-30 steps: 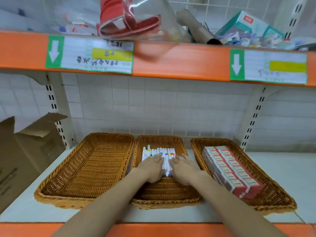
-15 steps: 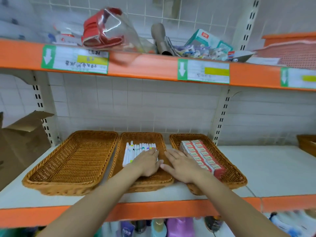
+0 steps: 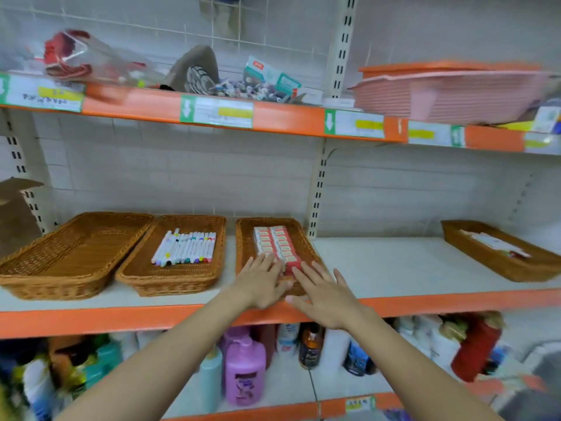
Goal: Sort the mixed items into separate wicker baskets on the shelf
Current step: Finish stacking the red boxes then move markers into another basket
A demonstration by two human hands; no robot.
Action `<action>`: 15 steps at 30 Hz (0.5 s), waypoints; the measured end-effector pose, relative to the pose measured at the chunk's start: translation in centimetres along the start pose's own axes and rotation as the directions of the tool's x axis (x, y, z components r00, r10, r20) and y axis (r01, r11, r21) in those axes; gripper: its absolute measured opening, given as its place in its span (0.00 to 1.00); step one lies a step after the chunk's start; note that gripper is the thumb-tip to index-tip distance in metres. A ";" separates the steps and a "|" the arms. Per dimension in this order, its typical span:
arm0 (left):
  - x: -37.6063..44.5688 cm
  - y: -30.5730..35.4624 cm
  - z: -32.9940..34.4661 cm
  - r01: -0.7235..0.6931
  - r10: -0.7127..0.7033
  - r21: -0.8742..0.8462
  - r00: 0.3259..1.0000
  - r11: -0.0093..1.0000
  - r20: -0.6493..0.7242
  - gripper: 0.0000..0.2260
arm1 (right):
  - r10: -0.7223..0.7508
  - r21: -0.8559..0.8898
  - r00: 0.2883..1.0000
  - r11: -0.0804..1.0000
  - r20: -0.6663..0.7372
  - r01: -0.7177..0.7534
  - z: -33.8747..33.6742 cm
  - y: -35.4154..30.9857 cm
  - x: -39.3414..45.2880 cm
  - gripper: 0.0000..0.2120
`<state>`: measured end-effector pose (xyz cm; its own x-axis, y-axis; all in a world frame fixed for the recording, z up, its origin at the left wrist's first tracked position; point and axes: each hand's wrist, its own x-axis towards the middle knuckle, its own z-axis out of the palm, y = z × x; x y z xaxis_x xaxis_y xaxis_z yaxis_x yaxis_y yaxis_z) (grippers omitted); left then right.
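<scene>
Three wicker baskets stand side by side on the middle shelf. The left basket [image 3: 73,256] holds nothing. In the middle basket [image 3: 173,278] lies a row of white markers [image 3: 185,247] with coloured caps. The right basket [image 3: 243,238] holds red and white boxes [image 3: 274,243] in two rows. My left hand [image 3: 262,281] lies flat with straight fingers on the near end of the boxes. My right hand [image 3: 326,291] is spread flat over that basket's near right corner and the shelf beside it. Neither hand holds anything.
A fourth wicker basket [image 3: 498,256] with papers sits at the far right of the shelf. The upper shelf carries a red pouch [image 3: 73,56], small packets and stacked pink trays [image 3: 449,92]. Bottles [image 3: 244,372] fill the shelf below. A cardboard box [image 3: 15,214] stands at the left.
Both hands have moved right, off the markers in the middle basket and onto the near end of the right basket with the boxes. The view has pulled back and turned right.
</scene>
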<state>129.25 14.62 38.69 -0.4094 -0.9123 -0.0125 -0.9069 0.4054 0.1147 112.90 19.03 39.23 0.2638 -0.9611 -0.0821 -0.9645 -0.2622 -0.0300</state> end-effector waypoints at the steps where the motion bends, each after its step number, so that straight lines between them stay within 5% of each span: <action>1: 0.0 1.3 0.2 -0.007 0.007 0.000 1.000 1.000 0.005 0.30 | 0.011 0.009 1.000 1.000 0.007 -0.011 0.3 0.9 -0.8 0.34; 15: 9.7 13.8 0.9 -0.190 0.188 0.022 0.980 0.982 0.061 0.30 | 0.245 0.062 0.969 0.967 0.019 -0.246 0.4 15.5 -4.1 0.34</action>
<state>112.67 11.37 39.25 -0.5783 -0.8142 -0.0515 -0.8145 0.5727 0.0931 96.90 18.95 38.69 0.0197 -0.9942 -0.1058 -0.9974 -0.0122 -0.0706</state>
